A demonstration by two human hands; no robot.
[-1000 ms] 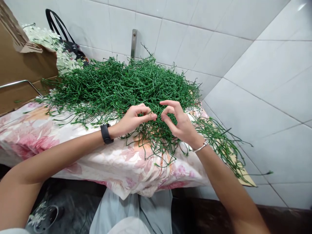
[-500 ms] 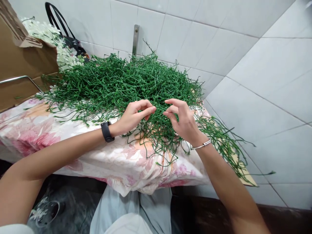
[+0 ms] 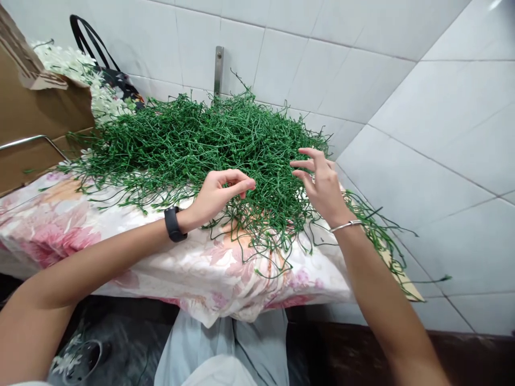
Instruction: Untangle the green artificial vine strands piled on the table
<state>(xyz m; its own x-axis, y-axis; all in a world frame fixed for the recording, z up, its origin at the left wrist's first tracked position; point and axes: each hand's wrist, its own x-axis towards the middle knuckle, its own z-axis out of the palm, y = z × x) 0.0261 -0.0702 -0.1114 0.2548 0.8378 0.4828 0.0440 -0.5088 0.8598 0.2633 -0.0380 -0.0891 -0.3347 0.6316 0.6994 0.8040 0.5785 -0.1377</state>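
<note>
my left hand (image 3: 217,194) pinches thin strands at the near edge of the green stem pile (image 3: 209,139) – the pile sits on the floral cloth (image 3: 120,246). my right hand (image 3: 322,185) hovers at the pile's right side, fingers spread, holding nothing. no readable writing.

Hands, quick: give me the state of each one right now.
Left hand: fingers pinched together at the near edge of the green stems; whether a stem is gripped cannot be told.
Right hand: open, fingers spread over the stems, holding nothing.

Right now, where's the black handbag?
Head view, upper left: the black handbag stands against the tiled wall, behind the white flowers and the green stem pile.
</note>
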